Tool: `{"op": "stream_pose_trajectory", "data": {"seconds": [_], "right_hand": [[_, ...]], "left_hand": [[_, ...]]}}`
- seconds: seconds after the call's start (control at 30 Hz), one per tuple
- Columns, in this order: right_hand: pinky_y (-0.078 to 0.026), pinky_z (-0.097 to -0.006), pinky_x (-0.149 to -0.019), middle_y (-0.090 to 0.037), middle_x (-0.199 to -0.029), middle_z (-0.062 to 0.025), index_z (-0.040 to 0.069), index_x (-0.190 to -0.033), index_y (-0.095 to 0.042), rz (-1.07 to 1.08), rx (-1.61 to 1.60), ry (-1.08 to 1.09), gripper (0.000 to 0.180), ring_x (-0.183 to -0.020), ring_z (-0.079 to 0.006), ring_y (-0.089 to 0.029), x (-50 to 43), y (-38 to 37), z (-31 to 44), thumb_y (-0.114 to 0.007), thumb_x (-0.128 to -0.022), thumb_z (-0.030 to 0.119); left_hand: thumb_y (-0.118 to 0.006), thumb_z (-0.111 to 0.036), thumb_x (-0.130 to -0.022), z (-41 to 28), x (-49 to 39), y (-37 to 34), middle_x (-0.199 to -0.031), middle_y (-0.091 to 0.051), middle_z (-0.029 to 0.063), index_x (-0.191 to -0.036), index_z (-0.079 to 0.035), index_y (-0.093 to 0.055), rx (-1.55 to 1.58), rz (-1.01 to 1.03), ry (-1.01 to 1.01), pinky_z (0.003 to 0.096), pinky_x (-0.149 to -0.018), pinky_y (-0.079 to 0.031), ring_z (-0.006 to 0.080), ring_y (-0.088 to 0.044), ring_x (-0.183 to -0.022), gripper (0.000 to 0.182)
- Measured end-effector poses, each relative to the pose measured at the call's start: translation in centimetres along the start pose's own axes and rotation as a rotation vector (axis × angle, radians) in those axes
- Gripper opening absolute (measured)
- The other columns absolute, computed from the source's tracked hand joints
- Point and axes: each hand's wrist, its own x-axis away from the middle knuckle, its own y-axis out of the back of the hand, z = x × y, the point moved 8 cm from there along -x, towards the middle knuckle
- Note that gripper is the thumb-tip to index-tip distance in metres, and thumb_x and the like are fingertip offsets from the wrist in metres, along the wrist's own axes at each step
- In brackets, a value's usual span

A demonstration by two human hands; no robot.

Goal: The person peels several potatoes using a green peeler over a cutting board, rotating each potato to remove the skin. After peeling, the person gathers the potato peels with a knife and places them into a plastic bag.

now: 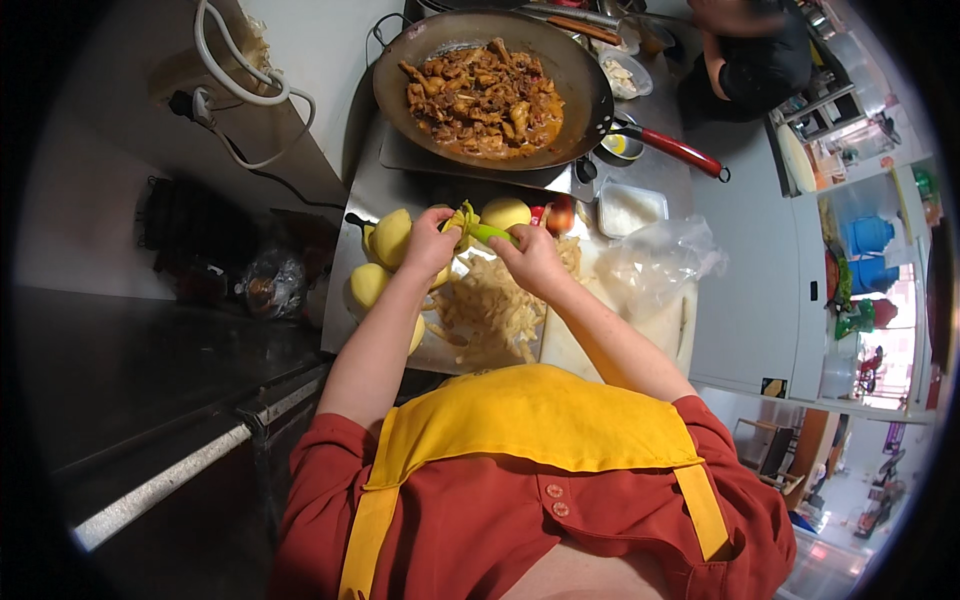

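My left hand holds a crinkled yellow-green thing; what it is cannot be made out. In my right hand is the light green handle of a small tool, its far end against that crinkled thing and partly hidden. Peeled yellow potatoes lie about my left hand, among them one large potato and another nearer to me. Beyond my hands sits a further pale yellow potato. Below them, a heap of thin peelings spreads over the metal worktop.
A wok of saucy meat pieces stands on a cooker, its red handle jutting right. A white cutting board, a clear plastic bag and a tub of white contents lie to the right. A person in black stands beyond.
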Motion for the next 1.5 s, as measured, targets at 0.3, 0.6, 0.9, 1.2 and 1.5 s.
{"op": "stream_pose_trajectory", "data": {"seconds": [0.3, 0.6, 0.9, 1.2, 1.5], "right_hand": [[-0.045, -0.0423, -0.053, -0.057, -0.058, -0.0209, -0.004, -0.079, -0.065, -0.108, 0.038, 0.117, 0.03, -0.054, -0.0357, -0.058, 1.0, -0.2, 0.6, -0.069, -0.085, 0.025], [-0.046, -0.0422, -0.055, -0.058, -0.061, -0.0233, -0.006, -0.08, -0.066, -0.023, -0.029, -0.024, 0.032, -0.058, -0.0384, -0.059, 0.2, -0.6, -1.2, -0.069, -0.086, 0.026], [-0.046, -0.044, -0.056, -0.058, -0.062, -0.024, -0.006, -0.077, -0.064, 0.166, 0.098, 0.058, 0.035, -0.059, -0.0394, -0.059, 0.4, -1.4, 0.4, -0.069, -0.086, 0.028], [-0.045, -0.0414, -0.053, -0.055, -0.057, -0.0225, -0.007, -0.076, -0.064, -0.062, -0.045, 0.038, 0.034, -0.052, -0.0346, -0.056, 0.0, -0.7, -0.2, -0.068, -0.086, 0.026], [-0.045, -0.0386, -0.053, -0.058, -0.057, -0.0179, -0.006, -0.08, -0.067, 0.206, -0.031, -0.004, 0.034, -0.051, -0.0268, -0.056, -0.1, -1.9, -1.1, -0.068, -0.086, 0.027]], "left_hand": [[-0.063, -0.001, -0.081, -0.9, 0.3, 0.3, -0.11, -0.064, 0.0148, -0.121, 0.006, -0.055, -0.225, -0.08, -0.121, 0.0272, -0.081, -0.052, 0.0166, -0.064, -0.094, 0.042], [-0.066, -0.007, -0.082, -1.0, 0.2, 0.5, -0.093, -0.069, 0.0126, -0.107, 0.004, -0.065, -0.335, -0.119, -0.233, 0.03, -0.078, -0.052, 0.0172, -0.065, -0.086, 0.028], [-0.066, -0.008, -0.081, -0.5, -0.1, 0.5, -0.095, -0.069, 0.0129, -0.107, 0.004, -0.065, -0.279, -0.152, -0.242, 0.0299, -0.079, -0.051, 0.0171, -0.064, -0.086, 0.028], [-0.066, -0.005, -0.08, -1.2, 0.6, 1.1, -0.101, -0.068, 0.0139, -0.11, 0.003, -0.063, -0.359, -0.164, -0.23, 0.0304, -0.083, -0.051, 0.0198, -0.065, -0.093, 0.032], [-0.067, -0.005, -0.078, -1.1, 0.2, 0.8, -0.104, -0.068, 0.0143, -0.111, 0.004, -0.063, -0.311, -0.162, -0.275, 0.0296, -0.083, -0.051, 0.0196, -0.065, -0.093, 0.034]]}}
